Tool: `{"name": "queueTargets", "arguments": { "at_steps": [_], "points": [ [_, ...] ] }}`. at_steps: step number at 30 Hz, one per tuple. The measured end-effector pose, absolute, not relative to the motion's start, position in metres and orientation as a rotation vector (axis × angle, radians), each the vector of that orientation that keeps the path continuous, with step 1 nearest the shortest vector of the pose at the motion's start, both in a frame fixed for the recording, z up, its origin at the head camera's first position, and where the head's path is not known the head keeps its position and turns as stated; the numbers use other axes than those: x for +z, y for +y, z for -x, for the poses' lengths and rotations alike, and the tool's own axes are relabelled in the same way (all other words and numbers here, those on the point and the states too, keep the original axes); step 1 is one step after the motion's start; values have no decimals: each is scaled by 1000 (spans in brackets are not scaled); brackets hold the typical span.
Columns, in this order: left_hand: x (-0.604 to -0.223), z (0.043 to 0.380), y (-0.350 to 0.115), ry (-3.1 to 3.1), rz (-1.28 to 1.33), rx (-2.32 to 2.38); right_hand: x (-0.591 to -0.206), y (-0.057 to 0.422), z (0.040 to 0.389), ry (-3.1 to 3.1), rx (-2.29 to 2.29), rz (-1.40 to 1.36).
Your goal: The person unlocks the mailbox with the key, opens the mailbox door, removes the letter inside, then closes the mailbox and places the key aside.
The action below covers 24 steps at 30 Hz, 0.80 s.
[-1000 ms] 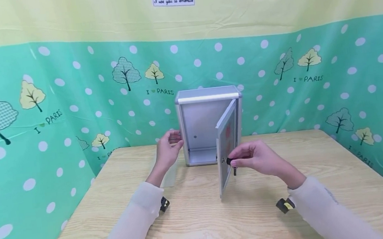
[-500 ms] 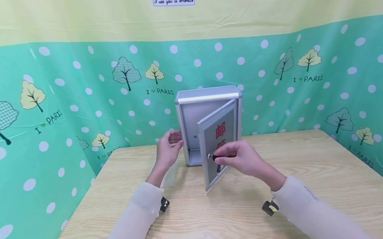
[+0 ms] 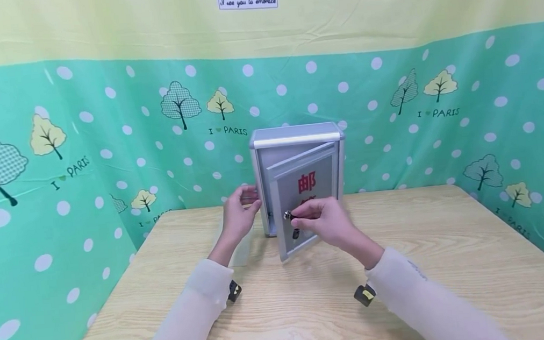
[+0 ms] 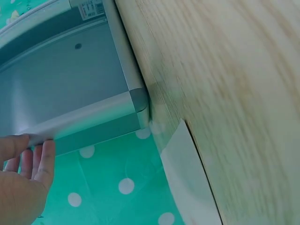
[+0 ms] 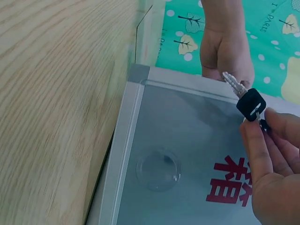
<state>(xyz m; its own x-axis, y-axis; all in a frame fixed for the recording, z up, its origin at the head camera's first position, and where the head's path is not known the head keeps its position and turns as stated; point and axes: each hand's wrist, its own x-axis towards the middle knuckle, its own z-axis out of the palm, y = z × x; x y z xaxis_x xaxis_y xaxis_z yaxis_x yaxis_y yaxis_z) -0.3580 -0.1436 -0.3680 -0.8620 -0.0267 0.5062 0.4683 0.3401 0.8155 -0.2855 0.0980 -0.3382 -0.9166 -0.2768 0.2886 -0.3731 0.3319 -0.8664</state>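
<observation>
A silver metal mailbox (image 3: 295,132) with red characters on its door (image 3: 318,179) stands upright on the table; the door is ajar, hinged at its right side. My left hand (image 3: 238,214) grips the box's left edge, thumb in front and fingers along the outer side in the left wrist view. With thumb and fingertips my right hand (image 3: 322,220) pinches a black-headed key at the door's lock (image 3: 287,215). From it hangs a second black-headed key (image 5: 251,104), its blade bare in the right wrist view. The held key is mostly hidden by my fingers.
A pale flat sheet (image 4: 188,176) lies on the wood-grain table (image 3: 284,309) left of the box, partly under my left wrist. Behind the box hangs a green dotted curtain (image 3: 129,144), which also lines both sides.
The door has swung leftward toward the box front, drawn by my right hand on the key. Its red characters now face me more. My left hand has stayed on the box edge.
</observation>
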Motion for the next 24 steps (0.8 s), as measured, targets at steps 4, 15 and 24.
{"name": "queueTargets", "arguments": {
  "at_steps": [4,15,24],
  "points": [
    [-368,357,-144,-2185,379,-1540,-337,89,290,-2497,1649,-542],
    [-368,358,-144,-2187,381,-1545,-333,70,299,-2494,1644,-392],
    [-367,357,-143,-2185,372,-1537,-332,55,310,-2458,1637,-309]
  ]
}}
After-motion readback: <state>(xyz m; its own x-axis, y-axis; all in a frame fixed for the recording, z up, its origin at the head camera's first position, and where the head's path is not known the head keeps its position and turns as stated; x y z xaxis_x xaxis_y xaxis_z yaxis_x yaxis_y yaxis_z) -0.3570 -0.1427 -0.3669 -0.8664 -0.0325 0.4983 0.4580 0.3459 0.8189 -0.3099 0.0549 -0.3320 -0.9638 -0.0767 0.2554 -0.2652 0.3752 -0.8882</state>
